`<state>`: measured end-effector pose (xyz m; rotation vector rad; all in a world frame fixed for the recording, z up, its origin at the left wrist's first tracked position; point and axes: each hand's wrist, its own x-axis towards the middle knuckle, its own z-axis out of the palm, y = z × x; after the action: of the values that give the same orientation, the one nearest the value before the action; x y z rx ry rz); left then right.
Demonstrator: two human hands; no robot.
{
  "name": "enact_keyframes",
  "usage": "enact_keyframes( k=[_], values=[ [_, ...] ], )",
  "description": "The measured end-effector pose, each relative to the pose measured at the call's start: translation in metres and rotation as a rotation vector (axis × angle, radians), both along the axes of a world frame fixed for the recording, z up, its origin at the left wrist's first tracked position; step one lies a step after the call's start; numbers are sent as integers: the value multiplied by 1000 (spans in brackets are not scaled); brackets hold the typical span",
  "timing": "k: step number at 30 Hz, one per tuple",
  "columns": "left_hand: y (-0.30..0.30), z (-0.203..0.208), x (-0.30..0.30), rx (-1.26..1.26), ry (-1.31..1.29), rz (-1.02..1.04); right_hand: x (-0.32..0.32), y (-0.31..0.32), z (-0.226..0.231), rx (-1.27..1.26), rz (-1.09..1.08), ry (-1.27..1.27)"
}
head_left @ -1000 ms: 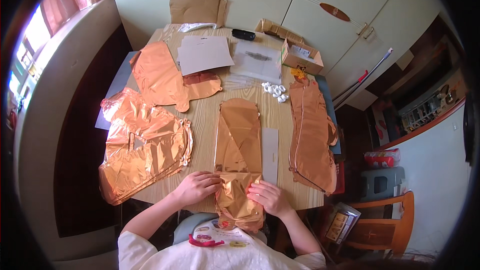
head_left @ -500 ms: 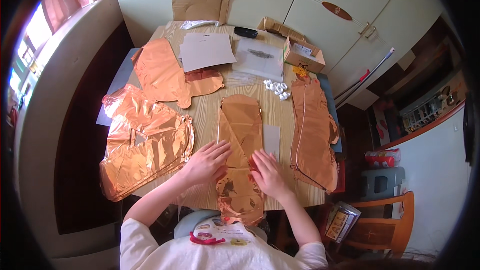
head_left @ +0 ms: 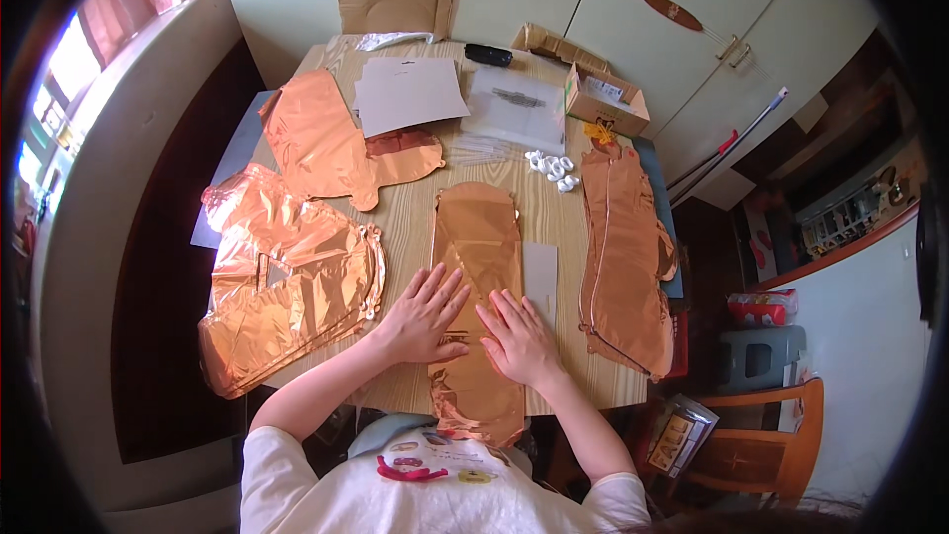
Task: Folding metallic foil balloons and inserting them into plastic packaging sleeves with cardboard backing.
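Note:
A long copper-coloured foil balloon (head_left: 478,222), flat and folded to a strip, lies lengthwise in front of me, its near end hanging over the table edge toward my shirt. My left hand (head_left: 427,319) rests flat on its left side, fingers spread. On its right side lies my right hand (head_left: 519,338), palm down with fingers stretched out. Neither hand grips anything. A pale card (head_left: 540,277) shows beside the foil at the right, just beyond my right fingertips.
More flat copper foil balloons lie at left (head_left: 287,272), far left (head_left: 316,133) and right (head_left: 623,257). Behind are grey cards (head_left: 410,96), clear plastic bags (head_left: 514,109), white ribbon rolls (head_left: 554,169) and an open carton (head_left: 605,99). A wooden chair (head_left: 781,440) stands at right.
Both hands have flattened onto the foil, the left fingers spreading and the right hand turning palm down. The diagonal fold across the foil has smoothed out.

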<state>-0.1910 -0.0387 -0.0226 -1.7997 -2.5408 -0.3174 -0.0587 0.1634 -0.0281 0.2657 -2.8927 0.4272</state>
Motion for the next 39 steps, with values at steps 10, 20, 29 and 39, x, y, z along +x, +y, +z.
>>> enact_keyframes(
  k=[10, 20, 29, 39],
  values=[
    [-1, 1, -1, -49, 20, 46, -2, 1, 0, -6, 7, -27],
    [2, 6, -18, -69, 34, 96, -2, 2, -1, -2, 6, -39],
    [11, 12, -32, -218, 89, 191, -3, 1, 1, 11, -2, -58],
    [16, -4, -22, -37, 43, 75, -3, 1, 3, 29, 2, -66]
  ],
)
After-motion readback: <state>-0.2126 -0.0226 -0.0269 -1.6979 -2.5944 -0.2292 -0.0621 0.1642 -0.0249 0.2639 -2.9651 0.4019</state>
